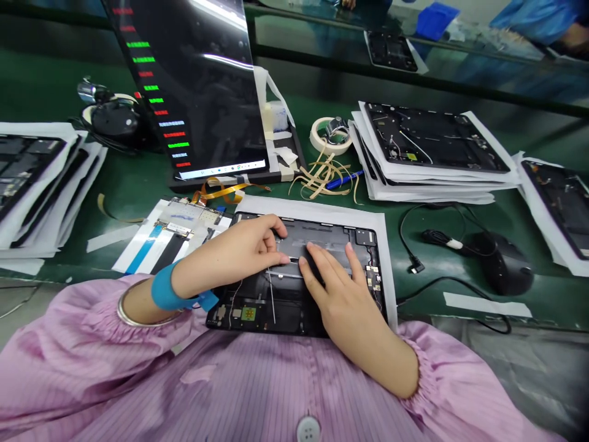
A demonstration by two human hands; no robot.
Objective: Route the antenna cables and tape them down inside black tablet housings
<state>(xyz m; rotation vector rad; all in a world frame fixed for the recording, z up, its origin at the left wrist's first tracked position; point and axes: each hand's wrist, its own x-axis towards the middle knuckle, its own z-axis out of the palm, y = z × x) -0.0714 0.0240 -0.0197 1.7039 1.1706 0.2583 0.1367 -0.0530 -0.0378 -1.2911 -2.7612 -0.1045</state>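
Note:
An open black tablet housing [285, 294] lies in front of me on a white sheet, its inner side facing up. My left hand [251, 245] is over the housing's upper left part, fingers curled and thumb tip pressed at a thin white cable [272, 298]. That cable runs down from below the thumb; a short pale stretch also shows between the thumb and my other hand. My right hand [338, 285] rests on the housing's right half, fingers spread and nearly flat, index fingertip beside the left thumb. Whatever lies under the palms is hidden.
A circuit board with ribbon cables [179, 221] lies left of the housing. Behind stands a lit screen [207, 92]. Beyond are a tape roll [317, 136], tan strips [317, 175] and a blue pen [343, 180]. Stacked housings [432, 138] and a black mouse [504, 264] are right.

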